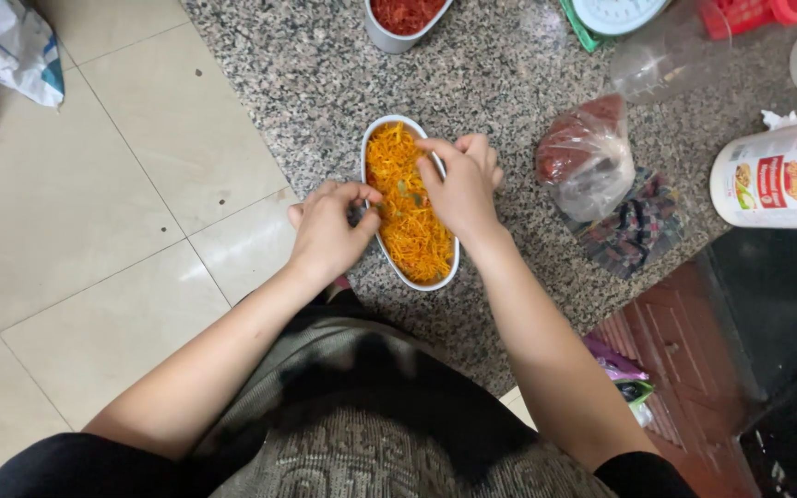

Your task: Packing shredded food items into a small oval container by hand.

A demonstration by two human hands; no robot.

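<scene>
An oval white metal tray (370, 138) filled with shredded orange food (408, 207) is seen in the middle of the speckled grey granite counter (500, 65), near its front edge. The left hand (329, 231) is curled at the left rim of the tray, and its fingers are pressed together around something small and dark, which cannot be identified. The right hand (463, 184) is laid over the right side of the tray, with the fingertips bent down and pinching into the orange shreds. For this step to be done well, the tray should probably be kept steady by the left hand, and the shreds should be handled lightly, so that nothing is pushed over the low rim. Two trays can be counted: this one, and a second tray with red shredded food (405, 13) at the far edge. One knotted plastic bag with reddish content (586, 157) is lying to the right, and one white bottle with a red label (777, 177) is lying beside it.
</scene>
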